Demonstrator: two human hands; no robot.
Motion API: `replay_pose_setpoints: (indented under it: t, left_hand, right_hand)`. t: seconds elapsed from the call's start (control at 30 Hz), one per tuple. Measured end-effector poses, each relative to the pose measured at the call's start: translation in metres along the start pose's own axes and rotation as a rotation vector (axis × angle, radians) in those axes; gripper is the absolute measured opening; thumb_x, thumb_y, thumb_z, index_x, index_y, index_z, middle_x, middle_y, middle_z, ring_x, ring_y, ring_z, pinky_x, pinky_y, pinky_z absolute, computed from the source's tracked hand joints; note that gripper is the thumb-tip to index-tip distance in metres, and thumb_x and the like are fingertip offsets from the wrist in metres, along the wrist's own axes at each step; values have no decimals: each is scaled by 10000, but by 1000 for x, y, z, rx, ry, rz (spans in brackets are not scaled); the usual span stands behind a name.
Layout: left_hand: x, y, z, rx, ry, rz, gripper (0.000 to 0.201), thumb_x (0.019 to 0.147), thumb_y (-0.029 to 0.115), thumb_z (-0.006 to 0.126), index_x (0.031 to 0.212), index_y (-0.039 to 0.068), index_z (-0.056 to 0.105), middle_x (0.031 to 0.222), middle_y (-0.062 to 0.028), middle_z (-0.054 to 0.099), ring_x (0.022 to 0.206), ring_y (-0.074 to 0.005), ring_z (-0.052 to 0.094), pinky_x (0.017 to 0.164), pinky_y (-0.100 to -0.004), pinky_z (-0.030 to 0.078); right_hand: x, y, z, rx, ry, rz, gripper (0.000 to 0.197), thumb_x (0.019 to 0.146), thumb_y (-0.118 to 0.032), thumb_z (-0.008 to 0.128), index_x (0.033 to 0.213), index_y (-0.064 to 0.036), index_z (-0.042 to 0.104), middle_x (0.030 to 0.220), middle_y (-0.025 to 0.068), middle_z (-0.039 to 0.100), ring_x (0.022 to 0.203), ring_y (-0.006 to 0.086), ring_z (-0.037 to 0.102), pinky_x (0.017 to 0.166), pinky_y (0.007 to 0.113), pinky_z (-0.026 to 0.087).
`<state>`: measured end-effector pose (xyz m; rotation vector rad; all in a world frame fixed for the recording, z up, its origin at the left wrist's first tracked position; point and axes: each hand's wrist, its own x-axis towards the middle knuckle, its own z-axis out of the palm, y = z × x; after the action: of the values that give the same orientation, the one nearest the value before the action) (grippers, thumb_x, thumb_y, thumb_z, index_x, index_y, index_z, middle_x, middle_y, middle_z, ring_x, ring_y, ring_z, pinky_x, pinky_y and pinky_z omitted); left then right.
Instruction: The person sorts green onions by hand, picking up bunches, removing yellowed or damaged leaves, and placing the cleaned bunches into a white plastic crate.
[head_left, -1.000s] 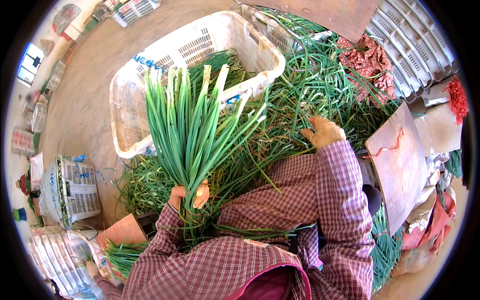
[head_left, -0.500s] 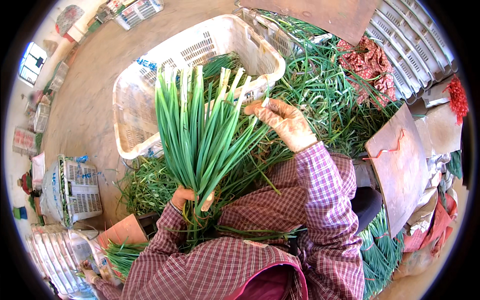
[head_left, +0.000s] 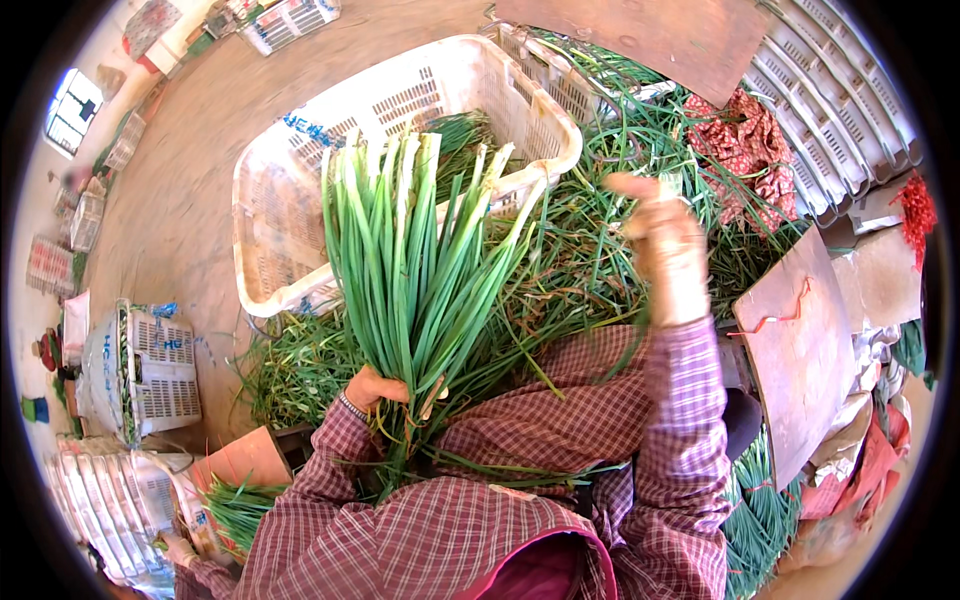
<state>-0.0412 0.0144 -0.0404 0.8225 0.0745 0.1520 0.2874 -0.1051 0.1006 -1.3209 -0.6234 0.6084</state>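
My left hand (head_left: 376, 388) is closed round the lower, leafy end of a bunch of garlic chives (head_left: 415, 270). The bunch fans upward, its pale stem ends uppermost in front of a white plastic crate (head_left: 262, 185). My right hand (head_left: 668, 250), in a stained light glove, is raised to the right of the bunch and apart from it, over a heap of loose green leaves (head_left: 600, 245). Motion smears its fingers, so whether it holds anything is unclear. More chives (head_left: 465, 140) lie inside the crate.
Tied green bundles (head_left: 765, 515) stand at my lower right beside a brown board (head_left: 800, 345). A red patterned cloth (head_left: 745, 155) lies on the heap. Stacked white crates (head_left: 835, 90) stand at the far right. Another person's hand (head_left: 180, 550) shows at lower left.
My right hand has moved away from the bunch's right edge, to the right and over the heap. My left hand keeps its hold on the bunch.
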Motion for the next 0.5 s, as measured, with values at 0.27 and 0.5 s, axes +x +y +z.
replay_pose_setpoints:
  t: [0.27, 0.5]
  left_hand:
    - [19, 7, 24, 53, 32, 107, 430, 771, 136, 692, 1103, -90, 541, 954, -239, 612, 666, -290, 639, 521, -390, 532]
    - [21, 13, 16, 24, -78, 164, 364, 825, 98, 630, 1125, -89, 542, 992, -228, 610, 673, -285, 642, 515, -364, 531]
  right_hand:
    - [-5, 17, 52, 54, -117, 9, 223, 936, -270, 514, 1027, -74, 569, 829, 20, 650, 681, 83, 590, 604, 221, 490]
    - [34, -22, -37, 175, 147, -258, 244, 913, -260, 515, 1043, -63, 578, 875, 18, 596, 701, 118, 537, 663, 235, 454]
